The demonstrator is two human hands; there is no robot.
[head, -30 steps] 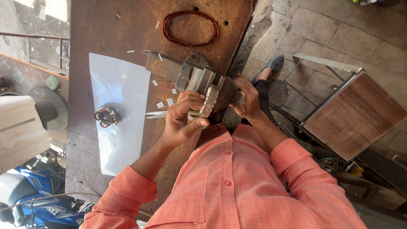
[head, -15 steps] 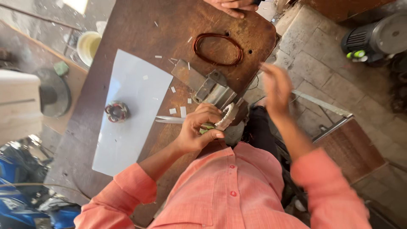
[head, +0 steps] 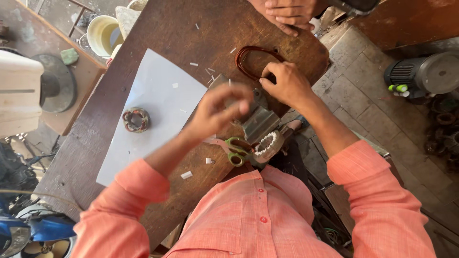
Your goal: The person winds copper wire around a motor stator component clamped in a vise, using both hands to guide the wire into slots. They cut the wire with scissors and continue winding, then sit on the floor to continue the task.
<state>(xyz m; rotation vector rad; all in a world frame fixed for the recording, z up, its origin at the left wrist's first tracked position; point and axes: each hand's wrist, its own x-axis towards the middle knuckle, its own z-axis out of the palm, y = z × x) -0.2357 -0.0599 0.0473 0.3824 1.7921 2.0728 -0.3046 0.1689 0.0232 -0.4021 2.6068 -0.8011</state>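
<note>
On the wooden worktop [head: 143, 28], the right hand [head: 287, 83] pinches the copper wire coil [head: 251, 59] near the far edge, while the blurred left hand [head: 222, 107], loosely curled and seemingly empty, hovers nearer, above green-handled scissors [head: 236, 150].

Copper wire coil [head: 258, 62]: reddish-brown loop, oval, lying flat on the dark wooden board, upper centre of frame; its lower right part is covered by the right hand [head: 287, 86], whose fingers rest on it. Metal stator [head: 267, 145]: grey round core with a ring of white slot liners, centre of frame at the board's near edge, tilted, partly hidden. Left hand [head: 220, 107] blurred above the board, centre frame, nothing visibly held.
</note>
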